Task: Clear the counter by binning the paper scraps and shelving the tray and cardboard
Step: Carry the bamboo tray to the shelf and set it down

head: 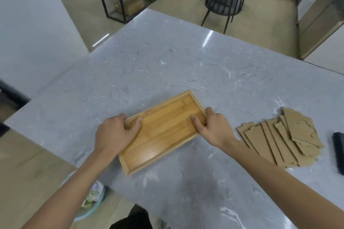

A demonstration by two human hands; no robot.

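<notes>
Both hands, left (pixel 113 134) and right (pixel 211 129), clasping the tray (pixel 163 135) rims

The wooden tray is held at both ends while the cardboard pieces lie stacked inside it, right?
Not quite. The head view shows the tray empty; the cardboard pieces lie fanned on the counter beside it. The left hand and right hand do hold both ends.

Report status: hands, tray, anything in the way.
Both hands on the tray: left hand and right hand at opposite edges, thumbs inside. Tray empty, flat on counter. Cardboard pieces lie apart, right. Nothing blocking.
</notes>
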